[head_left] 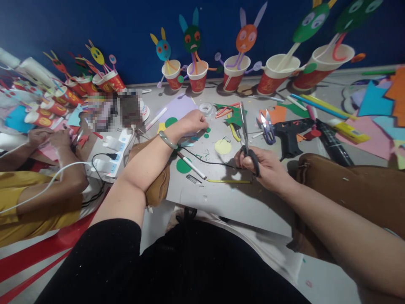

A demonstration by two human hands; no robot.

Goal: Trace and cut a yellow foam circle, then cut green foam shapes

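My right hand grips a pair of scissors by the black handles, with the blades pointing away from me and nearly together. Over the table's middle, my left hand is closed, its fingertips pinched. Small green paper dots show right by those fingertips; whether one is held I cannot tell. Between my hands lies a pale yellow paper circle. Larger green paper circles lie under and beside my left forearm. A white marker and a yellow stick rest nearer to me.
Red paper cups with paper-faced figures line the back wall. A black glue gun and purple-handled scissors lie right. A brown bag sits by my right forearm. Left are a power strip and another person's hands.
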